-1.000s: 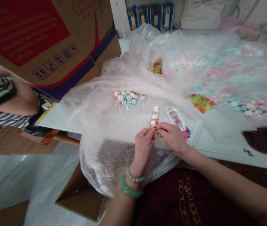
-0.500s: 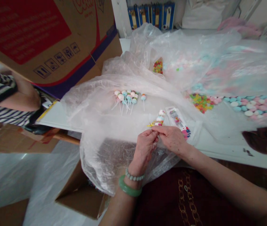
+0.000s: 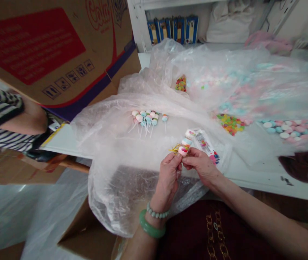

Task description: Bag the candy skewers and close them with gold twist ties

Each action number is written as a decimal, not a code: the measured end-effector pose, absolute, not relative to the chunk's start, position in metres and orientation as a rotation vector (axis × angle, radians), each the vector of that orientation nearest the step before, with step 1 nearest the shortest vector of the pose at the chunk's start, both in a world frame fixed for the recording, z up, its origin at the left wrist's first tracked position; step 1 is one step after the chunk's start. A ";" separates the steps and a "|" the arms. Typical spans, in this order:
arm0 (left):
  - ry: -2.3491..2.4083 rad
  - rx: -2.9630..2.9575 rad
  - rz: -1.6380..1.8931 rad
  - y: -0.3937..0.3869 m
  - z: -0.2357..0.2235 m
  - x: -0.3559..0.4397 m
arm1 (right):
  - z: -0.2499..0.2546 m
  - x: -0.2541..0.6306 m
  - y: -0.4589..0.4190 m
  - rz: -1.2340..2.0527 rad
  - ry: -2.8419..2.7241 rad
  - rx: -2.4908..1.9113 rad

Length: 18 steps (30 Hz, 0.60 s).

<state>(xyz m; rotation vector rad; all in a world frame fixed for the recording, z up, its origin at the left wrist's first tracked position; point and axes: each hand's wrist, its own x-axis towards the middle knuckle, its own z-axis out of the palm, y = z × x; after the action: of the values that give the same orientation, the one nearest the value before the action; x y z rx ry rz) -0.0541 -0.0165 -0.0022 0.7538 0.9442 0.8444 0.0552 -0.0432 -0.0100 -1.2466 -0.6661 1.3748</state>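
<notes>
In the head view, the left hand and right hand both pinch a stick of pastel candies with a gold twist tie at its lower end, held over the clear plastic sheet near the table's front edge, just beside a printed candy wrapper.

Blue binders on a white shelf
</notes>
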 end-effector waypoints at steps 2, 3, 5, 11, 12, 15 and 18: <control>0.933 0.791 0.832 -0.016 -0.001 -0.055 | -0.009 0.058 -0.044 1.398 -0.659 -1.197; 0.934 0.807 0.834 -0.017 -0.001 -0.055 | -0.008 0.059 -0.044 1.387 -0.690 -1.190; 0.948 0.837 0.849 -0.017 -0.001 -0.054 | -0.008 0.061 -0.045 1.338 -0.787 -1.214; 0.942 0.902 0.878 -0.018 -0.003 -0.050 | -0.014 0.065 -0.044 1.315 -0.873 -1.382; 0.933 0.885 0.855 -0.017 -0.003 -0.050 | -0.013 0.067 -0.044 1.295 -0.873 -1.409; 0.826 0.762 0.613 -0.012 -0.001 -0.059 | -0.003 0.075 -0.046 1.313 -0.973 -1.339; 0.637 0.649 0.238 -0.009 0.000 -0.073 | 0.015 0.084 -0.055 1.455 -1.207 -1.131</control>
<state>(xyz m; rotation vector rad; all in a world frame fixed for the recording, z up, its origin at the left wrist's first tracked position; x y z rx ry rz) -0.0731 -0.0087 0.0004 0.6489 0.6367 0.2378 0.0837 -0.0547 0.0145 -1.1309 -1.2075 1.4552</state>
